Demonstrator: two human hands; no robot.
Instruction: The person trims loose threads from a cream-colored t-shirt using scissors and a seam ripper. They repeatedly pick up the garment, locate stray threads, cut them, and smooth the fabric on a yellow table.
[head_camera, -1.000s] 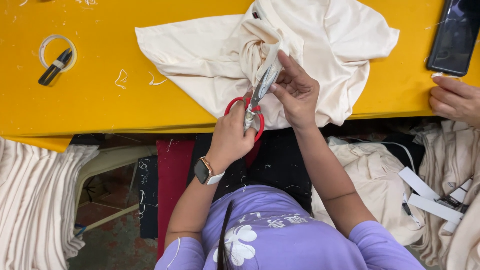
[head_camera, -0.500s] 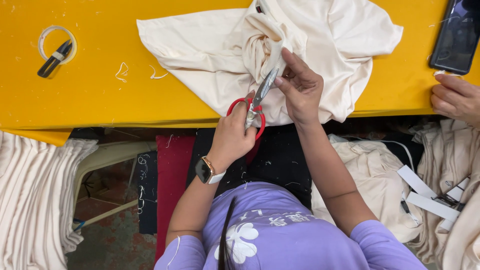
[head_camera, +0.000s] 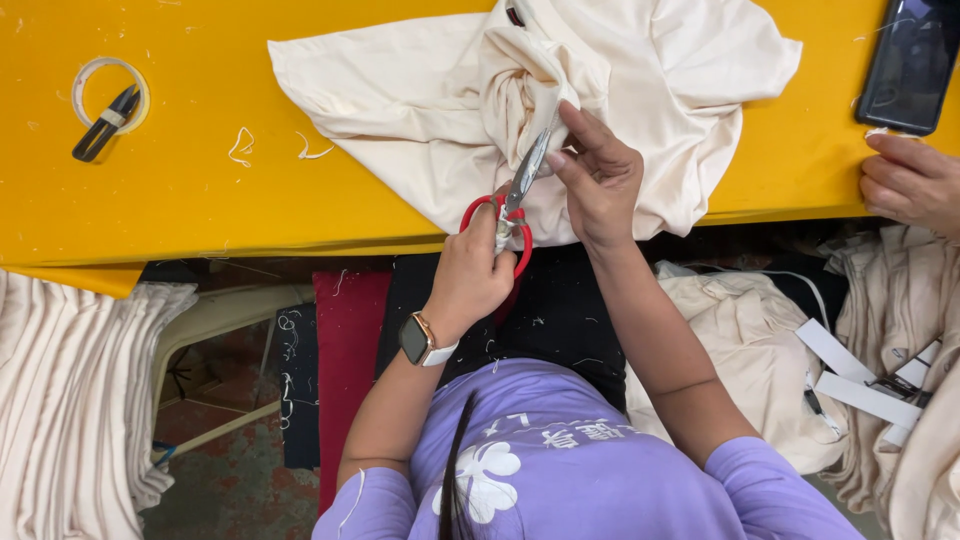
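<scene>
Nearest, the left hand grips one pair of red-handled scissors, blades angled up into the fabric. Just beyond, the right hand pinches a fold of the single cream garment — lifted taut, likely to meet the blades — on the yellow table. Farther left: one thread snipper.

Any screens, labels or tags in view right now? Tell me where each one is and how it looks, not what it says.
Phone: top right on the yellow table, dark rectangular screen, glossy, unlit.
Smartwatch: on the wrist of the left hand, small dark square face, pale band.
Garment tag: top edge of the cream cloth, small and dark.
</scene>
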